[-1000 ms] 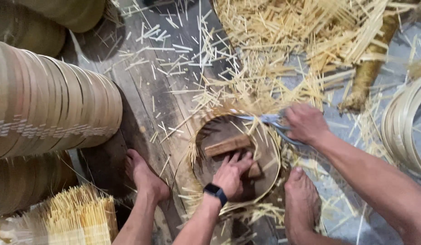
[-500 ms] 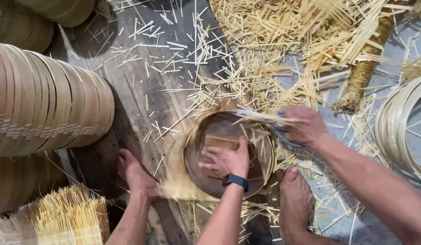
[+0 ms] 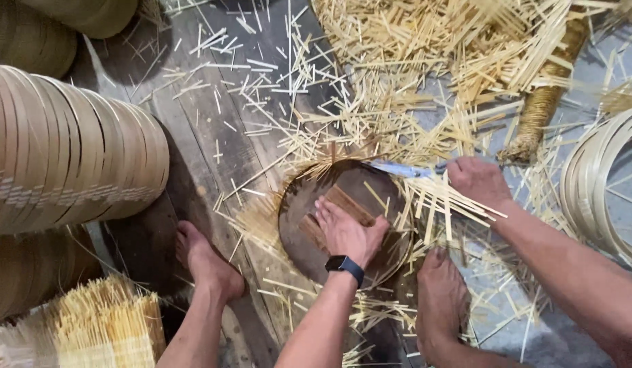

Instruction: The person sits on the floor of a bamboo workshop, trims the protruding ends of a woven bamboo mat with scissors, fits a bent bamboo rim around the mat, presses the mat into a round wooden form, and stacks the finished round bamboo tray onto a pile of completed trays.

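Observation:
A round bamboo hoop frame (image 3: pixel 289 204) lies on the floor between my bare feet. Inside it, my left hand (image 3: pixel 349 235) presses flat on a small wooden block (image 3: pixel 343 202); a dark watch is on that wrist. My right hand (image 3: pixel 478 181) grips a blade-like metal tool (image 3: pixel 398 169) that lies across the hoop's far rim. Thin bamboo strips (image 3: pixel 439 204) fan out over the rim under the right hand.
Stacked bamboo hoops (image 3: pixel 70 153) fill the left side. More hoops (image 3: pixel 595 184) lie at the right edge. A bundle of short sticks (image 3: pixel 104 324) stands at the lower left. Loose bamboo slivers (image 3: pixel 425 61) cover the planks, with a wrapped bundle (image 3: pixel 544 102) behind.
My left hand has slid to press the block at the hoop's middle. The view has shifted a little and the hoop has turned slightly. The right hand stays at the rim with the tool.

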